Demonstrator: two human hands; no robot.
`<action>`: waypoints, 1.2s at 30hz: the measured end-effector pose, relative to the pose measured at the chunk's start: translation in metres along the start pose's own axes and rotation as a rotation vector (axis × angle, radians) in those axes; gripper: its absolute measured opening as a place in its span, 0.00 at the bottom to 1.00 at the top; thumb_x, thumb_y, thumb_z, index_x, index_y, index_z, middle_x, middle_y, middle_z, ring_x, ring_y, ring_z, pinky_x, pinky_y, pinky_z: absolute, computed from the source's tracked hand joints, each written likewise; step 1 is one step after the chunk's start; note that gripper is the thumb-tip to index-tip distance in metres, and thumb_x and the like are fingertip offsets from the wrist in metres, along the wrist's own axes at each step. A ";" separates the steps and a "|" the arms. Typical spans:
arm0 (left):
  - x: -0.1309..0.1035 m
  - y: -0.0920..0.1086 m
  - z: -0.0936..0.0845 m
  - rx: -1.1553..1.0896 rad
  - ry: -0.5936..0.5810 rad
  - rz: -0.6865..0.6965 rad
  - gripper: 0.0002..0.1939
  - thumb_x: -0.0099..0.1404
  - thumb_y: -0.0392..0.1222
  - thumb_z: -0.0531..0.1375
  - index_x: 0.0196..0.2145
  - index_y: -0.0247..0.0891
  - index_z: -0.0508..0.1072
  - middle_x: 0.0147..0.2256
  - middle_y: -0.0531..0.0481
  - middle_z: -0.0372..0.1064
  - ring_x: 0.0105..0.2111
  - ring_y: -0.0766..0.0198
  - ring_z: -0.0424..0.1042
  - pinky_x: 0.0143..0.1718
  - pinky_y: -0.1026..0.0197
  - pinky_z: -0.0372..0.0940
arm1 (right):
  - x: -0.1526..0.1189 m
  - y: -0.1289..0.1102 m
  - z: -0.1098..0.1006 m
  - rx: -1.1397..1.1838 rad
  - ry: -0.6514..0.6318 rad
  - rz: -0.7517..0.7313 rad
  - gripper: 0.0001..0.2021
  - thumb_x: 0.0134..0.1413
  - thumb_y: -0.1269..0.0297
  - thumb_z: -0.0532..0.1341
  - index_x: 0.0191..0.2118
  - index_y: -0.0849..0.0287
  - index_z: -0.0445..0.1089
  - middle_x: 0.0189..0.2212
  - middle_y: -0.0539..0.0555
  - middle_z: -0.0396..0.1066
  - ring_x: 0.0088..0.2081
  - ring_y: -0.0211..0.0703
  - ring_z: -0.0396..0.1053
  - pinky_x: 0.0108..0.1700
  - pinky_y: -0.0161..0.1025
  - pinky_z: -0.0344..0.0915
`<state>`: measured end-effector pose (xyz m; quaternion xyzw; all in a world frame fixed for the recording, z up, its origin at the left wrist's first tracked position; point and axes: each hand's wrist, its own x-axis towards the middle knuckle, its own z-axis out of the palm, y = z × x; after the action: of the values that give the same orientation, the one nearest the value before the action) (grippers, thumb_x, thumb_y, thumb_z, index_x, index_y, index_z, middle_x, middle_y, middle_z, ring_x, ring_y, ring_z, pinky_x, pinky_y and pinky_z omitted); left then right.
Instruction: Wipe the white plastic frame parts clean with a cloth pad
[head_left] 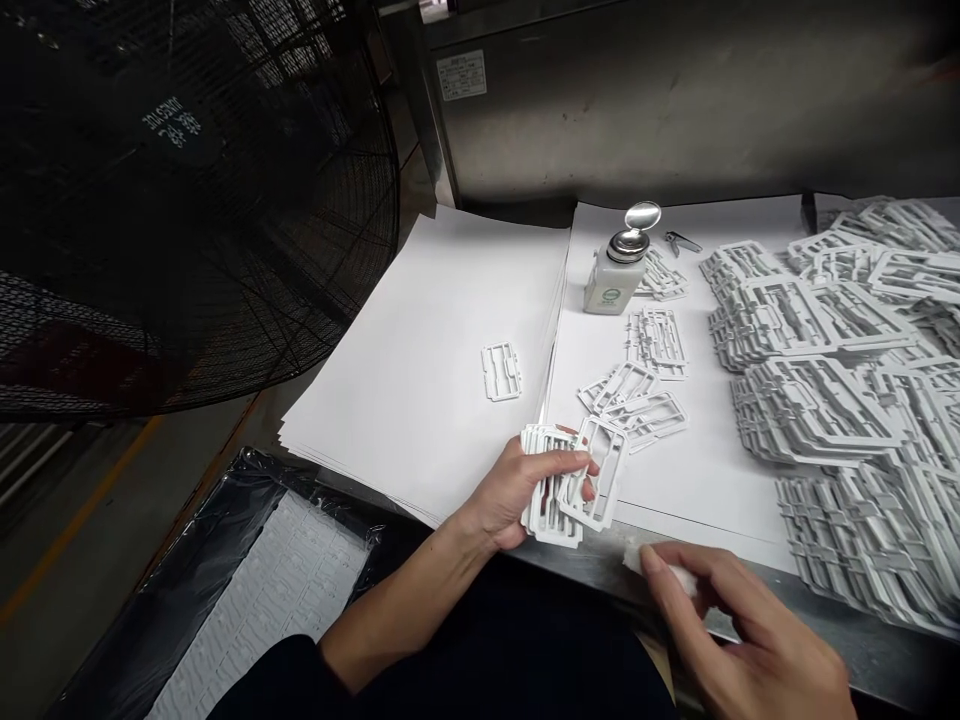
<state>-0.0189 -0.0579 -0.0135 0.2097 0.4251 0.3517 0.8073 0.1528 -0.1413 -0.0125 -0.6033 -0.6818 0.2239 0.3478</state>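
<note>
My left hand (517,490) is closed round a fanned stack of white plastic frames (551,500), near the table's front edge. One frame (611,455) sticks out to the right of the stack, under my thumb. Right of it, my right hand (742,620) pinches a small white wad (679,578) between thumb and fingers, apart from the frames. A single white frame (501,371) lies on the white paper (450,300) beyond my left hand. A few loose frames (637,405) lie overlapping on the paper just beyond the held stack.
A pump bottle (615,275) with its metal lid raised stands at the back, beside a small metal clipper (682,243). Several piles of frames (825,410) cover the right side. A large fan (180,170) is at the left, above a black-lined box (247,480) holding white trays.
</note>
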 end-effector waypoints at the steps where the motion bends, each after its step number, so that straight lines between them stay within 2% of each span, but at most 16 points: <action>1: 0.000 0.001 0.000 -0.003 -0.010 -0.008 0.14 0.53 0.44 0.65 0.32 0.28 0.73 0.23 0.47 0.69 0.21 0.67 0.67 0.22 0.66 0.62 | -0.001 0.001 -0.001 0.026 -0.022 0.102 0.07 0.55 0.57 0.60 0.33 0.55 0.69 0.24 0.48 0.67 0.20 0.34 0.60 0.23 0.32 0.60; 5: -0.001 0.001 0.005 -0.022 -0.050 -0.027 0.12 0.54 0.42 0.64 0.31 0.28 0.73 0.23 0.47 0.68 0.21 0.67 0.68 0.24 0.66 0.64 | 0.003 -0.008 0.007 0.372 -0.175 0.521 0.15 0.52 0.49 0.60 0.35 0.57 0.71 0.26 0.50 0.69 0.24 0.37 0.63 0.25 0.31 0.61; 7: -0.003 0.000 0.007 -0.028 -0.074 -0.039 0.12 0.54 0.41 0.64 0.31 0.28 0.72 0.23 0.47 0.68 0.21 0.68 0.68 0.24 0.66 0.65 | 0.007 -0.012 0.011 0.548 -0.221 0.638 0.17 0.50 0.48 0.61 0.35 0.58 0.70 0.22 0.49 0.65 0.24 0.36 0.60 0.25 0.30 0.58; 10: -0.003 -0.001 0.007 -0.069 -0.092 -0.053 0.13 0.56 0.43 0.64 0.33 0.28 0.72 0.24 0.46 0.69 0.21 0.67 0.68 0.23 0.66 0.65 | 0.008 -0.012 0.013 0.703 -0.237 0.751 0.17 0.50 0.47 0.62 0.34 0.58 0.67 0.19 0.45 0.53 0.21 0.33 0.49 0.22 0.30 0.49; 13: -0.002 -0.002 0.006 -0.142 -0.085 0.001 0.13 0.56 0.43 0.64 0.36 0.31 0.72 0.28 0.46 0.71 0.24 0.65 0.70 0.26 0.65 0.67 | 0.003 -0.007 0.011 0.785 -0.236 0.767 0.17 0.50 0.48 0.63 0.33 0.58 0.66 0.20 0.45 0.52 0.22 0.33 0.46 0.23 0.31 0.47; 17: -0.002 0.000 0.004 -0.143 -0.145 0.045 0.13 0.52 0.38 0.67 0.36 0.33 0.72 0.28 0.49 0.69 0.25 0.66 0.70 0.28 0.65 0.67 | -0.001 -0.001 0.011 0.770 -0.211 0.728 0.15 0.50 0.50 0.63 0.33 0.58 0.68 0.21 0.47 0.55 0.24 0.34 0.48 0.25 0.30 0.50; 20: -0.003 0.001 0.004 -0.103 -0.130 0.049 0.16 0.50 0.39 0.68 0.36 0.33 0.71 0.28 0.50 0.69 0.25 0.67 0.69 0.28 0.65 0.66 | -0.001 -0.001 0.011 0.742 -0.241 0.678 0.15 0.50 0.49 0.63 0.33 0.58 0.68 0.23 0.48 0.58 0.25 0.35 0.52 0.26 0.30 0.53; 24: -0.006 0.003 0.004 -0.029 -0.088 0.063 0.16 0.50 0.38 0.68 0.37 0.35 0.70 0.29 0.52 0.67 0.26 0.69 0.68 0.30 0.67 0.64 | 0.002 -0.006 0.012 0.743 -0.225 0.708 0.16 0.50 0.48 0.62 0.33 0.57 0.68 0.24 0.48 0.59 0.26 0.35 0.52 0.28 0.31 0.53; 30: -0.009 0.003 0.006 0.054 -0.114 0.115 0.15 0.53 0.38 0.67 0.37 0.35 0.69 0.28 0.53 0.64 0.26 0.71 0.66 0.31 0.68 0.62 | 0.004 -0.006 0.013 0.692 -0.239 0.700 0.16 0.50 0.48 0.62 0.31 0.58 0.67 0.21 0.46 0.55 0.24 0.34 0.48 0.26 0.32 0.51; 36: -0.011 0.002 0.006 0.178 -0.140 0.201 0.15 0.54 0.40 0.66 0.38 0.36 0.68 0.27 0.53 0.62 0.26 0.71 0.62 0.29 0.68 0.60 | 0.004 0.000 0.014 0.676 -0.280 0.635 0.15 0.52 0.49 0.61 0.33 0.57 0.68 0.24 0.47 0.60 0.26 0.35 0.54 0.29 0.30 0.55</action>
<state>-0.0191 -0.0650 -0.0023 0.3460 0.3741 0.3762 0.7738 0.1426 -0.1358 -0.0213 -0.5990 -0.3934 0.6068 0.3439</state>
